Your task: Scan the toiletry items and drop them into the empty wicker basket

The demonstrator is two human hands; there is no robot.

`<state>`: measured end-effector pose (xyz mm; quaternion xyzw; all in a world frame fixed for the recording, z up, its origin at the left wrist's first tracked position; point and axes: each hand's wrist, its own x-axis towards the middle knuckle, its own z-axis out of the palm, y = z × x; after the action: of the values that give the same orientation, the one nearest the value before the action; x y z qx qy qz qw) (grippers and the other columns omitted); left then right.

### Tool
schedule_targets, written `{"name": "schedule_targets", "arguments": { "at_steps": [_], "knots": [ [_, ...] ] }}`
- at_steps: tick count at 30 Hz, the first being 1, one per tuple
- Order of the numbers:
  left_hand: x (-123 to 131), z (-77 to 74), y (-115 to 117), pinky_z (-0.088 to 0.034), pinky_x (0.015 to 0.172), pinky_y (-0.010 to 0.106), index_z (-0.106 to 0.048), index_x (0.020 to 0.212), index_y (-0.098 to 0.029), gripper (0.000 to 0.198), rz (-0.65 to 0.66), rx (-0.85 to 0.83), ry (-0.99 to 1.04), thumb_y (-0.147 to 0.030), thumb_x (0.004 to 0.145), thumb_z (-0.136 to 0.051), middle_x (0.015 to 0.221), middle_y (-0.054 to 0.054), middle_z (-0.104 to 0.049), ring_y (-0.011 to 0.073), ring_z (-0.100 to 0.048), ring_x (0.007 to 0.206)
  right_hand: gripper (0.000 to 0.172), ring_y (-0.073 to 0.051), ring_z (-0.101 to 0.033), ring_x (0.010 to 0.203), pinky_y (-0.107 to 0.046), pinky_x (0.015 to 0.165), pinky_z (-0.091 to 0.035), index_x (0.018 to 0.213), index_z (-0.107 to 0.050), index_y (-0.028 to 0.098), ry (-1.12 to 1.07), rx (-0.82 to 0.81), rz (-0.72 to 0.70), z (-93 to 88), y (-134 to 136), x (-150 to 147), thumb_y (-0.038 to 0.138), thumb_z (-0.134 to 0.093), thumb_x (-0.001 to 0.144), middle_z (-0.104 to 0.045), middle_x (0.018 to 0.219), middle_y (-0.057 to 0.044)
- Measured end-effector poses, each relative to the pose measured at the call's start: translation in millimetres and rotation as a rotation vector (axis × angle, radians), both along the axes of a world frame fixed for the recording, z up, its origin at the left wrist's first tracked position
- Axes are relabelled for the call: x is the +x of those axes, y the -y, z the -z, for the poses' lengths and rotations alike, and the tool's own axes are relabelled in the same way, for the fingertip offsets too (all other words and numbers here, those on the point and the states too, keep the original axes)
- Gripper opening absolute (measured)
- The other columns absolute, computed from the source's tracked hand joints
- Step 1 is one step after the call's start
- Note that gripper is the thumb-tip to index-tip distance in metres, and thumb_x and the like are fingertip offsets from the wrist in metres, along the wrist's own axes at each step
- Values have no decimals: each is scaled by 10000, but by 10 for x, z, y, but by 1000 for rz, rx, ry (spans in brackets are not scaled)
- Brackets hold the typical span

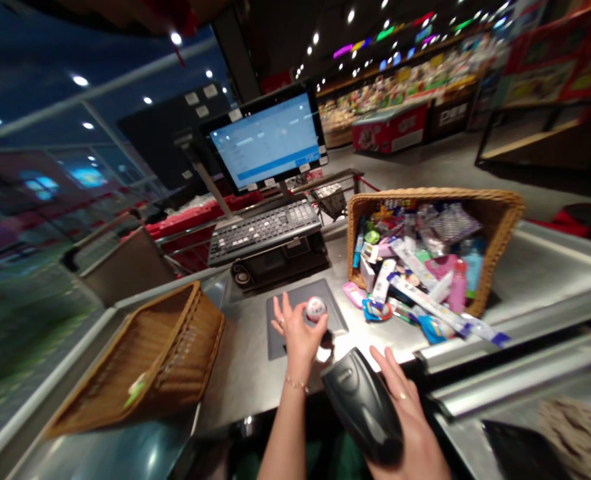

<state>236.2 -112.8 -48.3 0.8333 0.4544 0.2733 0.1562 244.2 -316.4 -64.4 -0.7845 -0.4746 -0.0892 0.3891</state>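
My left hand (296,332) holds a small round white capsule toy (316,309) in its fingertips, above a dark grey scanner plate (295,319) set in the steel checkout counter. My right hand (401,407) grips a black handheld barcode scanner (363,405), its head pointing toward the lower part of the view. Just beyond my hands, a wicker basket (500,227) lies tilted on the counter. It is full of small packaged sweets and toys (415,267), and several packets spill from it onto the steel.
A second wicker basket (185,347) sits tilted at the counter's left, with a small green item inside. Behind the plate stand a POS keyboard (264,230) and a lit monitor (265,140). A steel rail (505,380) runs along the right. Store shelves fill the background.
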Motion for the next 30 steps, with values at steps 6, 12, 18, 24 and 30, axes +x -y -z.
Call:
{"name": "schedule_targets", "arguments": {
  "at_steps": [6, 12, 18, 24, 30],
  "knots": [
    [-129, -14, -91, -225, 1099, 677, -699, 946, -217, 269, -28, 39, 27, -352, 715, -717, 1516, 146, -390, 370, -201, 1460, 727, -409, -227, 1444, -735, 934, -412, 1473, -267, 231, -25, -7, -59, -1, -55, -91, 121, -456, 779, -363, 1526, -178],
    [-239, -4, -154, -222, 1097, 685, -697, 952, -223, 272, -60, 48, 48, -354, 714, -722, 1521, 142, -385, 371, -197, 1462, 677, -384, -222, 1458, -730, 989, -360, 1440, -282, 242, -117, 69, -51, 4, -127, -178, 101, -427, 795, -386, 1500, -205],
    [-309, 1, -227, -218, 1102, 676, -700, 948, -216, 277, -85, 20, 57, -337, 700, -732, 1521, 149, -385, 366, -178, 1469, 760, -399, -232, 1449, -730, 974, -380, 1488, -213, 273, -95, 34, -62, -12, -154, -191, 112, -422, 776, -381, 1513, -183],
    [-388, 1, -271, -213, 1096, 689, -702, 936, -219, 271, -113, 15, 74, -340, 696, -735, 1517, 144, -394, 366, -183, 1468, 871, -436, -278, 1414, -675, 859, -509, 1546, -46, 237, 83, -28, -142, 106, -141, -69, 163, -489, 800, -397, 1499, -213],
    [-465, 33, -330, -230, 1091, 687, -705, 941, -219, 282, -136, 44, 69, -350, 694, -740, 1504, 155, -411, 373, -208, 1460, 864, -444, -290, 1407, -674, 872, -505, 1542, -89, 229, 94, -36, -153, 160, -158, -69, 149, -500, 787, -404, 1494, -217]
  ]
}}
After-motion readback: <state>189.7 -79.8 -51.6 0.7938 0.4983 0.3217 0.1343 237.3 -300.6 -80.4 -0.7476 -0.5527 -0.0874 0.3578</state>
